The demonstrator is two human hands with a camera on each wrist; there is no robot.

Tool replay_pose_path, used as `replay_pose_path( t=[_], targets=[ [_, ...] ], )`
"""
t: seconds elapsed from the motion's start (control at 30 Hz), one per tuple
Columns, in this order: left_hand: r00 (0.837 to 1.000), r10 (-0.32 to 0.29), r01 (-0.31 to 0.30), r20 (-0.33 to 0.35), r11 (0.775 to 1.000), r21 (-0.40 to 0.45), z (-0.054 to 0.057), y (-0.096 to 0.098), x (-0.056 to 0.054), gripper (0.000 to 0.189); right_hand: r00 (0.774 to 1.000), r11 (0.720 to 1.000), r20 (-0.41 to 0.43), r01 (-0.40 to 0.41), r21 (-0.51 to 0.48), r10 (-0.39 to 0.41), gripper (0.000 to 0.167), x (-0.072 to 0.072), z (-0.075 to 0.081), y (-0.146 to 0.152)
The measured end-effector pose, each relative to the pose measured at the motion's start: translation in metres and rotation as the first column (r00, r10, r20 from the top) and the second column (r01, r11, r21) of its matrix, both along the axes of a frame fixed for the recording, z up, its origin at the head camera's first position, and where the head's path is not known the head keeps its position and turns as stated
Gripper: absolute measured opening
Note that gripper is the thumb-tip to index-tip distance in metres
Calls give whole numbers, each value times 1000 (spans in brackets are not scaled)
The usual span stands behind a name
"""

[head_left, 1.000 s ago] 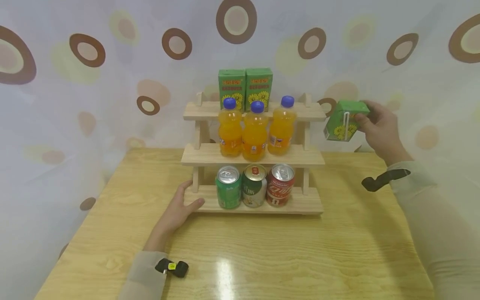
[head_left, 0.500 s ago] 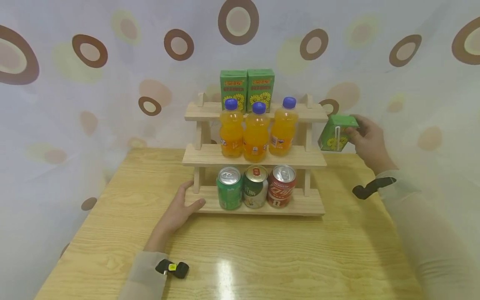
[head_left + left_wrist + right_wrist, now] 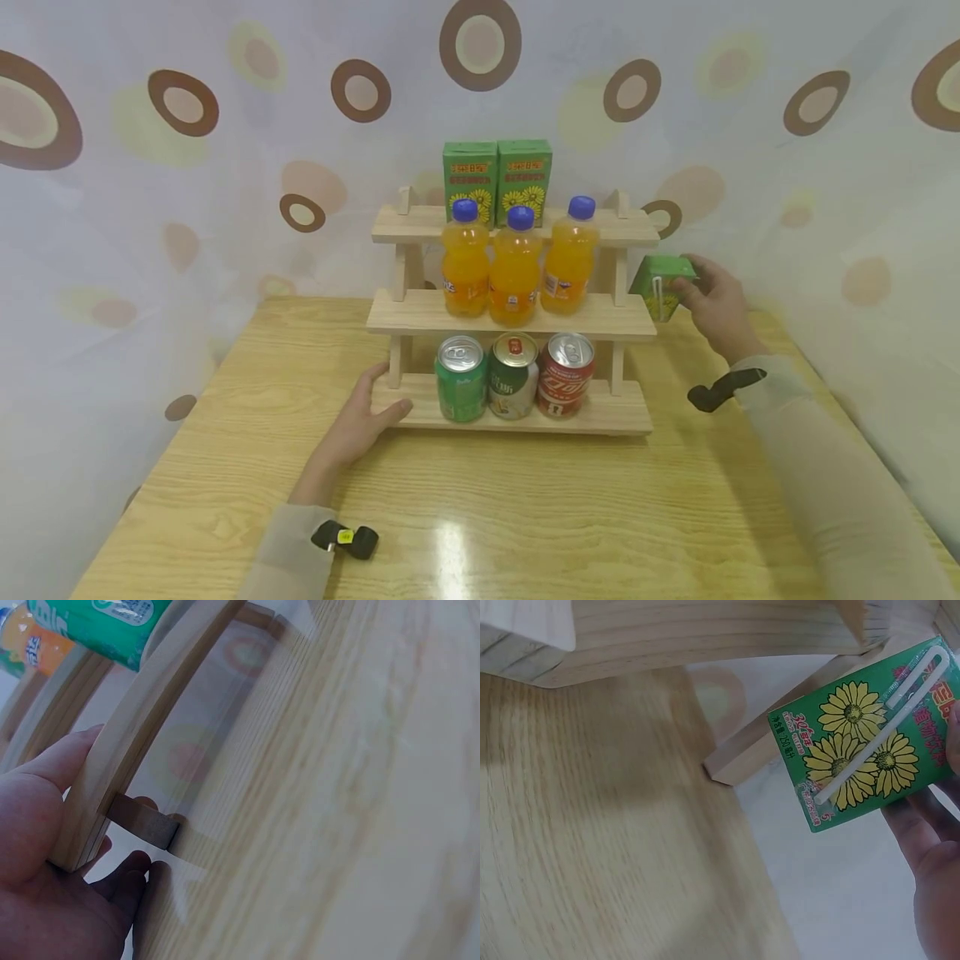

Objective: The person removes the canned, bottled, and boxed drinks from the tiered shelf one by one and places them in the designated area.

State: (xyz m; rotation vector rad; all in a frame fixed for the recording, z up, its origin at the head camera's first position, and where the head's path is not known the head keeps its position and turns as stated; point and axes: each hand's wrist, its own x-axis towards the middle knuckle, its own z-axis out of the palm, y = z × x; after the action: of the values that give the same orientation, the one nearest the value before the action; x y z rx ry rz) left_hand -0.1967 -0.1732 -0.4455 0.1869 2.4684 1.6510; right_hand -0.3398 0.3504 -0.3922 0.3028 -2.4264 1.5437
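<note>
My left hand [image 3: 358, 421] grips the left end of the lowest board of a three-tier wooden shelf [image 3: 405, 312], its thumb on top and its fingers beneath, as the left wrist view shows. Just right of the shelf, my right hand [image 3: 722, 308] holds a green drink carton [image 3: 660, 283] with yellow flowers. A white straw [image 3: 885, 735] is stuck to the carton's front. Thumb and fingers hold the carton by its sides, and in the right wrist view it hangs off the table beside a shelf leg [image 3: 750, 750].
Two matching cartons [image 3: 471, 175] stand on the top tier. Three orange soda bottles [image 3: 513, 279] with blue caps are on the middle tier. A green can [image 3: 461, 383], a green-and-white can [image 3: 513, 383] and a red can [image 3: 566, 379] line the bottom tier. A patterned cloth hangs behind the wooden table [image 3: 525, 517].
My right hand has carried the carton down and left, closer to the shelf's right side. The left hand keeps its grip on the lowest board.
</note>
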Motion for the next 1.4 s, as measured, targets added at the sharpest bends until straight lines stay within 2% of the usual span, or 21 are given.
replay_pose_path(
  t=[0.17,0.27,0.6,0.97,1.2,1.4],
  targets=[
    [1000,8,-7,-24,1000,5,-24,-6,-10,84,999,1000,31,-16,-17,16,54,-4,-11,0],
    [999,14,-14,-36,1000,-3,-33,-9,-15,86,999,999,38,-24,-23,25,54,-8,-17,0],
    [999,24,-25,-36,1000,-14,-35,-9,-14,86,995,995,71,-56,-84,62,52,-13,-34,2],
    [999,23,-23,-29,1000,-2,-35,-9,-15,87,991,994,93,-90,-56,95,50,-15,-43,3],
    [999,20,-20,-40,1000,-14,-36,-10,-16,86,991,995,100,-90,-37,93,52,-12,-44,3],
    [999,25,-25,-35,1000,-5,-36,-9,-15,85,989,991,95,-100,-90,109,50,-11,-42,4]
  ],
)
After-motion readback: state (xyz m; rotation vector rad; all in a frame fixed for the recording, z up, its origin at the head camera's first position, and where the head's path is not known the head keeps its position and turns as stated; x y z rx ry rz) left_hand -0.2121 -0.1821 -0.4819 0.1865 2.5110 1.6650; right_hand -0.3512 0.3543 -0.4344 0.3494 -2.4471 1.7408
